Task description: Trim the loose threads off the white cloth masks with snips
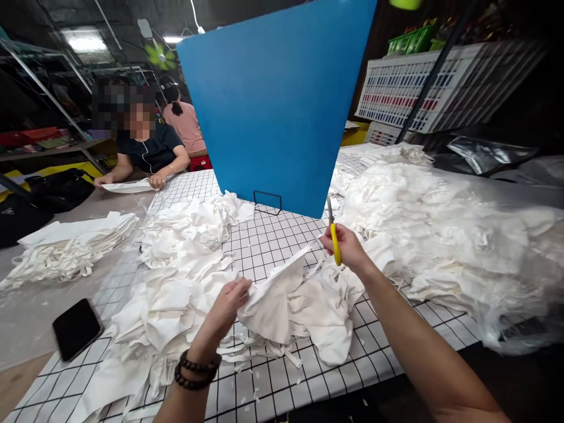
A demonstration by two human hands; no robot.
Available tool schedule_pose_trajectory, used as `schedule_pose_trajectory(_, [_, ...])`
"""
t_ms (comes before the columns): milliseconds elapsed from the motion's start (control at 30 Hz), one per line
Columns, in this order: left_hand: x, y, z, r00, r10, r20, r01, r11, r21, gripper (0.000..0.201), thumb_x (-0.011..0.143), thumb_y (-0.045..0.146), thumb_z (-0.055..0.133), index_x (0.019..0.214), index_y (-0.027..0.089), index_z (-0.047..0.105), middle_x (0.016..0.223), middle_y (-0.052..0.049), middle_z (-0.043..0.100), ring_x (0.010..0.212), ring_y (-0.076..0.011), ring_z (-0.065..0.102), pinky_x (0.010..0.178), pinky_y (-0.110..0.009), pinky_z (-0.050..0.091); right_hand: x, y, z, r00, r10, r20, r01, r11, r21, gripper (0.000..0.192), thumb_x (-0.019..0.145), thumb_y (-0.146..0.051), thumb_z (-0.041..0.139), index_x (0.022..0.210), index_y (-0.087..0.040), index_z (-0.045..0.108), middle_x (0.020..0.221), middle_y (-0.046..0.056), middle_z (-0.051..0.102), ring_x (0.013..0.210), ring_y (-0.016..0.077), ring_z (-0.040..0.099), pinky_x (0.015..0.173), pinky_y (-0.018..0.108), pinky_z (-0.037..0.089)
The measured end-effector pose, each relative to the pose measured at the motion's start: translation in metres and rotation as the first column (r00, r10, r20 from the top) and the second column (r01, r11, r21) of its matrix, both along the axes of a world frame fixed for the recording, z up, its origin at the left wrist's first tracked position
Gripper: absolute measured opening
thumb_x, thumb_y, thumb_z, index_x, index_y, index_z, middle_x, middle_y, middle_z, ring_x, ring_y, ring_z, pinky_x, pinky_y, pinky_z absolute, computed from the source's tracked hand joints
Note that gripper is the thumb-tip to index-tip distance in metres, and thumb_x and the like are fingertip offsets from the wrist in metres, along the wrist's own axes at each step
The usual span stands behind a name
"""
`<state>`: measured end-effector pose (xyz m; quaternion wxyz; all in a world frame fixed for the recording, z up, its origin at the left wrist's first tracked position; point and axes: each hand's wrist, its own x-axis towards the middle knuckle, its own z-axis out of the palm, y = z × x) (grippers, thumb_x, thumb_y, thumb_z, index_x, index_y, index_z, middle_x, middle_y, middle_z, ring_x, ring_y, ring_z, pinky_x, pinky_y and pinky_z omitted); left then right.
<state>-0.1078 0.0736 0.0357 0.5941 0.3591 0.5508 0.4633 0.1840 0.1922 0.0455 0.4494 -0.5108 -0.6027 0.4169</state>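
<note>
Between my hands a white fabric piece (277,288) is stretched along its upper edge, its lower part draping onto the table. My left hand (232,298) pinches the near left corner of that edge. At the far end, my right hand (344,245) grips the fabric's other corner. The same hand also holds yellow-handled scissors (335,244), blades pointing up and away. Loose white fabric pieces (176,294) are heaped beside my left hand. Another large heap of white fabric (432,217) lies to the right, partly under clear plastic.
A tall blue board (277,111) stands upright on the checkered tabletop (251,247). A dark phone (78,329) lies at the left, near a stack of white fabric (79,241). A co-worker (147,147) handles white cloth across the table. White crates (409,88) stand back right.
</note>
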Motion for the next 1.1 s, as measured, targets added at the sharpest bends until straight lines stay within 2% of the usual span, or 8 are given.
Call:
schedule_pose_trajectory(200, [0.103, -0.003, 0.017, 0.881, -0.255, 0.399, 0.287, 0.958, -0.022, 0.028, 0.067, 0.031, 0.072, 0.062, 0.016, 0.048, 0.053, 0.008, 0.037, 0.045, -0.0049, 0.031, 0.046, -0.019, 0.026, -0.005, 0.006, 0.085, 0.985, 0.051, -0.167, -0.022, 0.985, 0.173, 0.034, 0.070, -0.042, 0.076, 0.076, -0.021, 0.049, 0.065, -0.007, 0.048, 0.048, 0.0065, 0.042, 0.044, 0.021, 0.038])
schedule_pose_trajectory(300, [0.133, 0.006, 0.019, 0.817, -0.257, 0.516, 0.275, 0.960, 0.042, 0.019, 0.071, 0.029, 0.071, 0.071, 0.014, 0.058, 0.064, 0.002, 0.054, 0.057, -0.0081, 0.047, 0.057, -0.020, 0.037, -0.010, -0.012, 0.113, 0.983, 0.162, -0.087, -0.142, 0.969, 0.201, 0.029, 0.070, -0.035, 0.076, 0.077, -0.020, 0.052, 0.066, -0.006, 0.049, 0.049, 0.0063, 0.041, 0.044, 0.020, 0.036])
schedule_pose_trajectory(367, [0.133, 0.010, 0.020, 0.853, -0.298, 0.429, 0.303, 0.951, 0.060, 0.019, 0.076, 0.028, 0.068, 0.089, 0.013, 0.067, 0.089, -0.005, 0.067, 0.081, -0.0139, 0.059, 0.073, -0.024, 0.043, -0.010, -0.033, 0.117, 0.969, 0.237, 0.065, -0.244, 0.956, 0.162, 0.021, 0.073, -0.029, 0.072, 0.080, -0.019, 0.055, 0.066, -0.005, 0.050, 0.052, 0.0078, 0.044, 0.046, 0.020, 0.036])
schedule_pose_trajectory(467, [0.110, 0.007, 0.020, 0.852, -0.406, 0.330, 0.423, 0.906, 0.023, 0.028, 0.081, 0.028, 0.062, 0.101, 0.012, 0.071, 0.109, -0.012, 0.070, 0.103, -0.0221, 0.061, 0.087, -0.031, 0.043, -0.010, -0.068, 0.104, 0.892, 0.305, 0.333, -0.347, 0.935, 0.071, 0.011, 0.074, -0.020, 0.066, 0.080, -0.020, 0.056, 0.065, -0.004, 0.053, 0.054, 0.0101, 0.046, 0.045, 0.021, 0.033])
schedule_pose_trajectory(667, [0.082, -0.009, 0.012, 0.849, -0.258, 0.462, 0.334, 0.938, -0.091, 0.030, 0.082, 0.039, 0.065, 0.089, 0.010, 0.071, 0.084, -0.011, 0.073, 0.073, -0.0197, 0.066, 0.070, -0.031, 0.050, -0.029, -0.132, 0.060, 0.768, 0.312, 0.560, -0.332, 0.941, -0.069, 0.009, 0.070, -0.017, 0.062, 0.076, -0.021, 0.056, 0.066, -0.002, 0.061, 0.056, 0.0124, 0.051, 0.049, 0.022, 0.033])
schedule_pose_trajectory(833, [0.079, -0.018, 0.004, 0.889, -0.231, 0.395, 0.276, 0.959, -0.061, 0.027, 0.081, 0.032, 0.072, 0.094, 0.009, 0.071, 0.086, -0.009, 0.072, 0.078, -0.0156, 0.065, 0.081, -0.028, 0.048, -0.024, -0.152, 0.035, 0.858, 0.370, 0.357, -0.315, 0.927, -0.205, 0.007, 0.075, -0.023, 0.063, 0.080, -0.022, 0.057, 0.068, -0.003, 0.062, 0.054, 0.0118, 0.051, 0.048, 0.022, 0.035])
schedule_pose_trajectory(967, [0.072, -0.026, 0.004, 0.905, -0.245, 0.347, 0.260, 0.966, 0.004, 0.026, 0.084, 0.033, 0.069, 0.096, 0.010, 0.070, 0.085, -0.007, 0.070, 0.082, -0.0136, 0.062, 0.085, -0.026, 0.045, -0.017, -0.131, 0.009, 0.974, 0.177, 0.138, -0.152, 0.973, -0.173, 0.027, 0.079, -0.027, 0.064, 0.104, -0.023, 0.057, 0.090, 0.002, 0.066, 0.071, 0.0153, 0.060, 0.060, 0.025, 0.047])
schedule_pose_trajectory(1100, [0.071, -0.030, 0.006, 0.888, -0.302, 0.348, 0.314, 0.949, 0.024, 0.027, 0.085, 0.036, 0.067, 0.090, 0.009, 0.070, 0.077, -0.005, 0.066, 0.069, -0.0105, 0.059, 0.071, -0.023, 0.046, -0.037, -0.112, -0.020, 0.949, 0.257, -0.182, -0.283, 0.950, -0.134, 0.040, 0.072, -0.031, 0.075, 0.105, -0.023, 0.054, 0.110, 0.005, 0.064, 0.074, 0.0134, 0.061, 0.067, 0.027, 0.051])
